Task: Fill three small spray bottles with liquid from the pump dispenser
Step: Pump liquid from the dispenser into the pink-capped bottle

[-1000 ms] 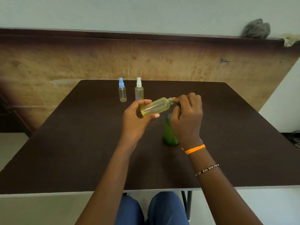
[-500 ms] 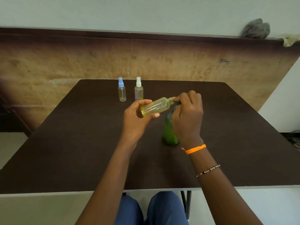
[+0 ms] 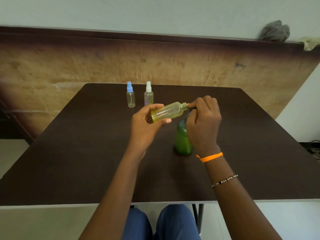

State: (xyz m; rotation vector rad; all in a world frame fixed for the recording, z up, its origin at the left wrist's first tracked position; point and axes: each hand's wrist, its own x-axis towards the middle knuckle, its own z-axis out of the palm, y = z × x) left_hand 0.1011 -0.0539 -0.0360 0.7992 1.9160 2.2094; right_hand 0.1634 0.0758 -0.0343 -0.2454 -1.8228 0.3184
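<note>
My left hand (image 3: 144,126) grips a small yellow-tinted spray bottle (image 3: 167,112) with no cap, tilted on its side, its open neck pointing right. My right hand (image 3: 203,122) is curled over the top of the green pump dispenser (image 3: 182,143), which stands on the dark table (image 3: 78,153). The fingertips sit right at the bottle's neck and hide the pump head. Two more spray bottles stand upright at the back: a clear one with a blue cap (image 3: 130,97) and one with a white cap (image 3: 149,97).
A brown board wall rises behind the table. On its ledge at the top right lies a grey cloth (image 3: 275,32). Cables lie on the floor at the far right. My knees show under the near table edge.
</note>
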